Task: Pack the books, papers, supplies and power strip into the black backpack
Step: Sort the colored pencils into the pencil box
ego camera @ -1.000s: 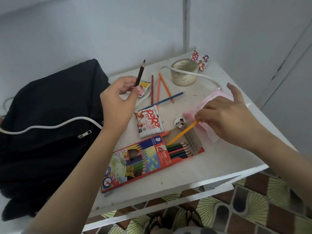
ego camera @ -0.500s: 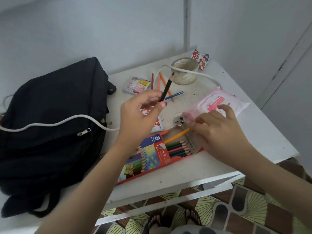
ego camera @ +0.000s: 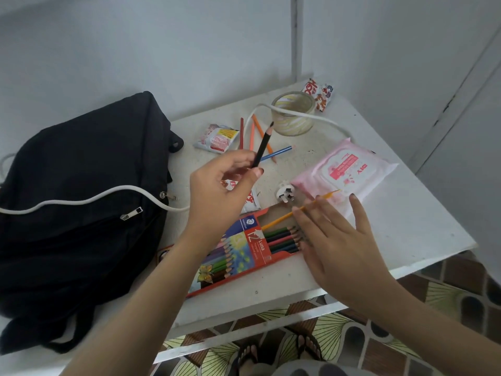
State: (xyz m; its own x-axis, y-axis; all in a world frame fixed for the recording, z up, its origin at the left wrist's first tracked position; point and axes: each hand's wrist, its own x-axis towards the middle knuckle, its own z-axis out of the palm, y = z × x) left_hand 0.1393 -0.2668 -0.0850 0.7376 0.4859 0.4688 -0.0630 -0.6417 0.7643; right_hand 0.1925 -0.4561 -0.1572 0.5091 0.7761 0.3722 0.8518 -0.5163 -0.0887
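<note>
Black pencil (ego camera: 261, 146), slim and matte, sits pinched between the thumb and curled fingers (ego camera: 238, 158) of the left hand (ego camera: 217, 196). Its long axis tilts up, with the sharpened tip pointing far and slightly right, above the counter (ego camera: 406, 226).

The right hand (ego camera: 339, 248) lies flat with its fingers (ego camera: 311, 221) straight and spread, gripping nothing. Their tips touch a yellow pencil (ego camera: 282, 218) that slants from near left to far right over the open end of the cardboard pencil box (ego camera: 244, 251). The pencils packed inside point right.

Just beyond lie a white plug (ego camera: 286, 191) and a soft pink wet wipes pack (ego camera: 347, 169). Farther off lie loose red (ego camera: 241, 131), orange (ego camera: 260, 134) and blue (ego camera: 276, 152) pencils, a crinkled sachet (ego camera: 217, 138) and a clear tape roll (ego camera: 294, 114).

At left slumps the black fabric backpack (ego camera: 81, 158), with a smooth white cord (ego camera: 81, 200) draped across it.
</note>
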